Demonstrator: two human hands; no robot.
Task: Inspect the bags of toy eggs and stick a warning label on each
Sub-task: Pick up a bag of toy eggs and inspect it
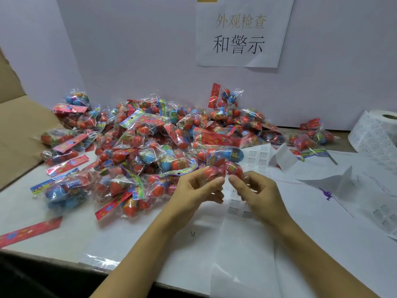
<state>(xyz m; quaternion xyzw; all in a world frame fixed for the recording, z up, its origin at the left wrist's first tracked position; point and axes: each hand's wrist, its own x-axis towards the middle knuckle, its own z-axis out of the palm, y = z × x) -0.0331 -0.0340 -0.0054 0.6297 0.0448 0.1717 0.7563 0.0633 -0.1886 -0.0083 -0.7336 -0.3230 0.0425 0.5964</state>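
One clear bag of toy eggs with red and blue eggs and a red header card is held up over the table's middle. My left hand pinches its lower left side and my right hand pinches its lower right side. Behind it a big pile of similar bags covers the table from left to centre. A strip of warning labels runs under my hands toward the front edge.
A label roll stands at the far right, with a few bags beside it. Crumpled backing paper lies right of my hands. An open cardboard box flap sits at left. A paper sign hangs on the wall.
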